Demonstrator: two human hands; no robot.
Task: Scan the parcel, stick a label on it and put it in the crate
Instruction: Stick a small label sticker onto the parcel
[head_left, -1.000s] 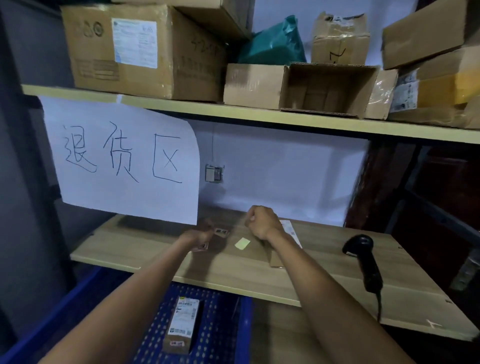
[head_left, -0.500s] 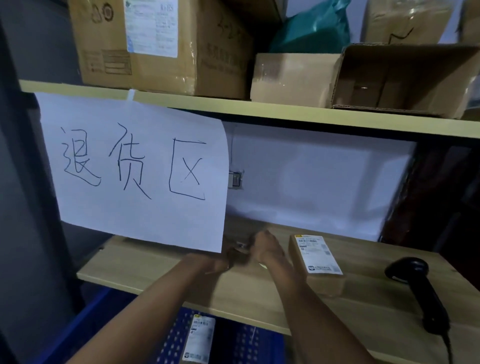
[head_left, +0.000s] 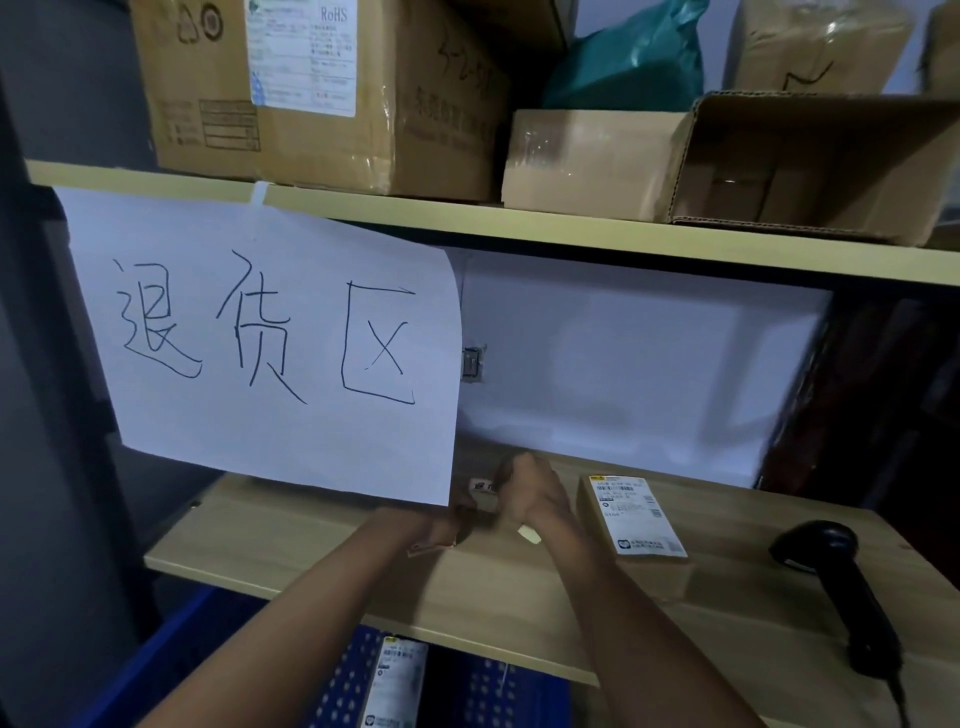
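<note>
A hanging paper sign, handwritten 退货区, covers the fingers of the left hand, so its grip cannot be told. The right hand pinches a small sticker. The parcel, white label up, lies on the shelf just right of that hand, near a scanner; a carton overhead reads RoHS.

You are working in dim, bluish light. The white wall and paper sign are brightest, and the far left and right edges fall nearly black. Tape on a cardboard box shows faint glare. Your right hand looks soft. The shelf edge bends toward the corners.
</note>
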